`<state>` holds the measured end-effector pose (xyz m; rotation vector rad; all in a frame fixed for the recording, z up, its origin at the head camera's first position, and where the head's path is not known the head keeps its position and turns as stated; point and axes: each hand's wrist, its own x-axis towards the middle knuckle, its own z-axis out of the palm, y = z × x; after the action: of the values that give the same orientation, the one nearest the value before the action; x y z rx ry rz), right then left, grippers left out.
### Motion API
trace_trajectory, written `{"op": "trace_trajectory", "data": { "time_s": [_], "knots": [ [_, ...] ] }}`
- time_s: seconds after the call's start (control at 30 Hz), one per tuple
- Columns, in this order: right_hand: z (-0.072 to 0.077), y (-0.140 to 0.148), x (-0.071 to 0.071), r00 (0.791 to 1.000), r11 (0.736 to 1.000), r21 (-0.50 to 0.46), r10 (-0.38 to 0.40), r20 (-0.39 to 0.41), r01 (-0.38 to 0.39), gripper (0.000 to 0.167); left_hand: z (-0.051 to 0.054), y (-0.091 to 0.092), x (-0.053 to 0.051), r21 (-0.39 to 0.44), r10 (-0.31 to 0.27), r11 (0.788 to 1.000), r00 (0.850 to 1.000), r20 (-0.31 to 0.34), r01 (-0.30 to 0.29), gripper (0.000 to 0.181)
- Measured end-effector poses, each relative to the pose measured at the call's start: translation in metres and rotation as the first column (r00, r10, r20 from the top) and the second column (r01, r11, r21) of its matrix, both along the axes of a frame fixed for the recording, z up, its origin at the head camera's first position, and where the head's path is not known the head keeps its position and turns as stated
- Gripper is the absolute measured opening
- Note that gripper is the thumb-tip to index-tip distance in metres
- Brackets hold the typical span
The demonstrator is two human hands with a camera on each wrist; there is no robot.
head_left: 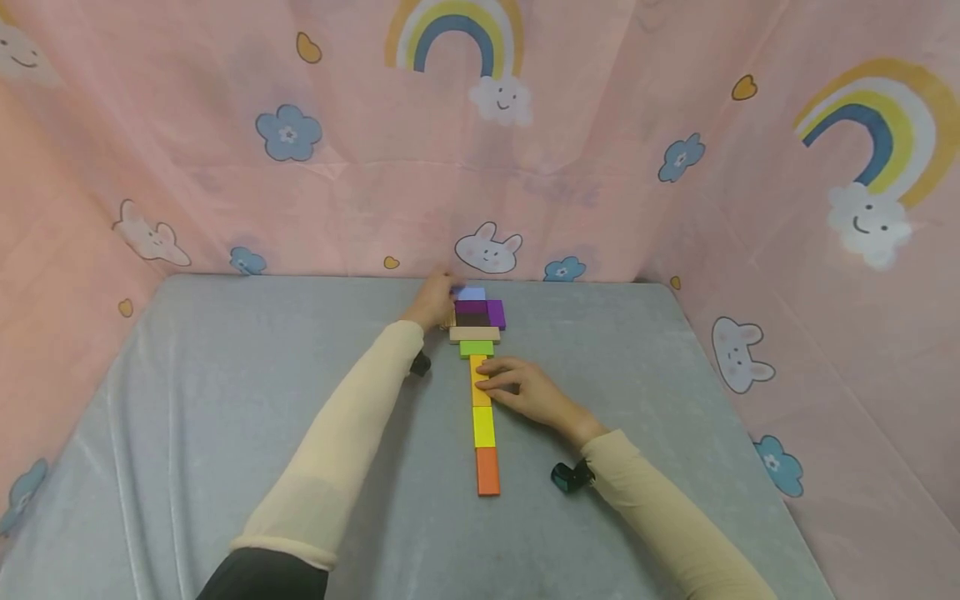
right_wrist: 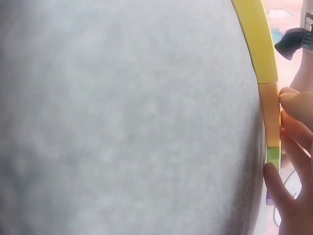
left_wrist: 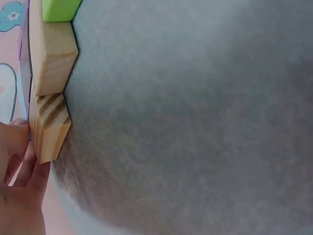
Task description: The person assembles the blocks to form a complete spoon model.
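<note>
A line of coloured blocks runs away from me in the head view: an orange-red block [head_left: 487, 472], a yellow block [head_left: 483, 427], a yellow-orange block [head_left: 480, 393], a green block [head_left: 476, 347] and a plain wooden block [head_left: 474, 334]. Beyond them sit purple blocks [head_left: 496, 314] and a light blue block [head_left: 471, 293]. My left hand [head_left: 431, 302] is at the far left side of this group; its fingers touch a striped wooden block [left_wrist: 53, 110]. My right hand [head_left: 531, 392] rests its fingertips on the yellow-orange block, fingers loosely bent.
Grey cloth covers the table [head_left: 300, 350]. Behind and beside it hangs a pink curtain [head_left: 360, 200] printed with rainbows, rabbits and flowers. A dark wrist camera [head_left: 572, 477] sits under the right wrist, and another [head_left: 421, 363] under the left.
</note>
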<state>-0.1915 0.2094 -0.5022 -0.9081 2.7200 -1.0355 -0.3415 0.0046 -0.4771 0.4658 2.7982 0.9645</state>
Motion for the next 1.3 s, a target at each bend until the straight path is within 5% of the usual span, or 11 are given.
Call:
{"op": "trace_trajectory", "data": {
  "time_s": [0.6, 0.83, 1.1, 1.3],
  "knots": [
    [0.000, -0.001, 0.000, 1.000, 1.000, 0.004, -0.004, 0.001, 0.004, 0.021, -0.003, -0.006, -0.005, 0.007, -0.035, 0.999, 0.999, 0.020, 0.035, 0.036],
    [0.001, -0.001, 0.000, 1.000, 1.000, 0.013, 0.003, -0.009, -0.003, 0.022, -0.002, -0.020, -0.011, 0.037, -0.053, 0.998, 0.998, -0.017, 0.054, 0.034],
    [-0.001, 0.000, -0.002, 1.000, 1.000, 0.010, 0.016, -0.019, -0.016, 0.022, 0.020, -0.042, -0.002, 0.031, -0.123, 0.992, 0.991, -0.059, 0.125, 0.034],
    [0.000, 0.000, -0.004, 0.999, 0.999, 0.015, 0.035, -0.035, -0.035, 0.021, 0.026, -0.061, 0.007, 0.014, -0.198, 0.980, 0.974, -0.114, 0.201, 0.032]
  ]
}}
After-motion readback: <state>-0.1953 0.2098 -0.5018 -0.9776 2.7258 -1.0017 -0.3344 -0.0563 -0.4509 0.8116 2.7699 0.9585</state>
